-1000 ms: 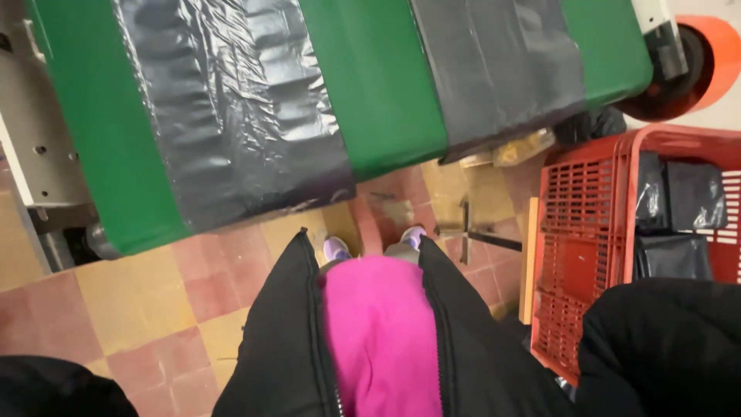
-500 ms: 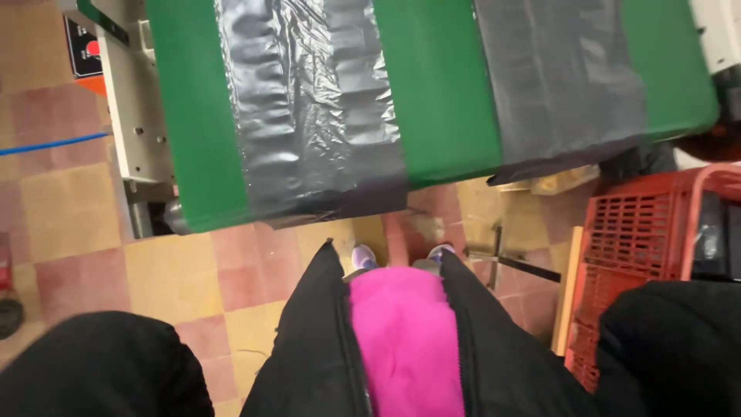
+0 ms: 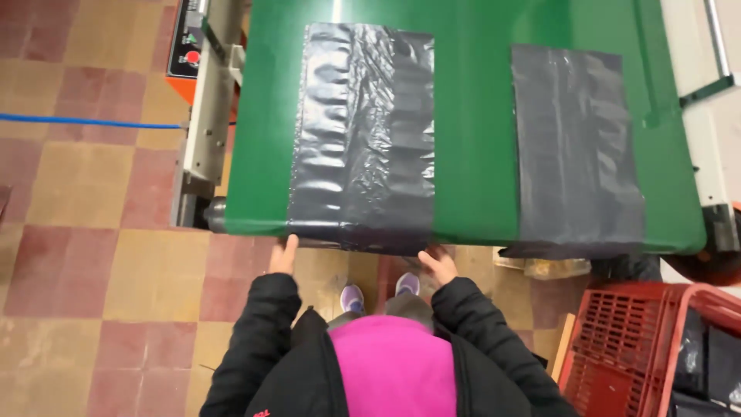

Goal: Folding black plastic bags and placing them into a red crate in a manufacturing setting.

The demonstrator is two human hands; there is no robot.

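Left hand [image 3: 283,255] and right hand [image 3: 438,265] at near edge of grey plastic bag [image 3: 363,135] on green conveyor belt [image 3: 472,123]; finger grip unclear. Second bag [image 3: 575,147] alongside.

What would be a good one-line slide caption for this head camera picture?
Left hand and right hand reach the near edge of a dark plastic bag on a green conveyor belt.

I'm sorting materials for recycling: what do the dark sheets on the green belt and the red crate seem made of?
Dark sheets: thin plastic film, it seems; glossy, wrinkled, glinting. Red crate: looks like rigid moulded plastic with lattice walls. Green belt: smooth, slightly shiny, perhaps rubber or coated fabric. Both hands touch the nearer sheet's edge.
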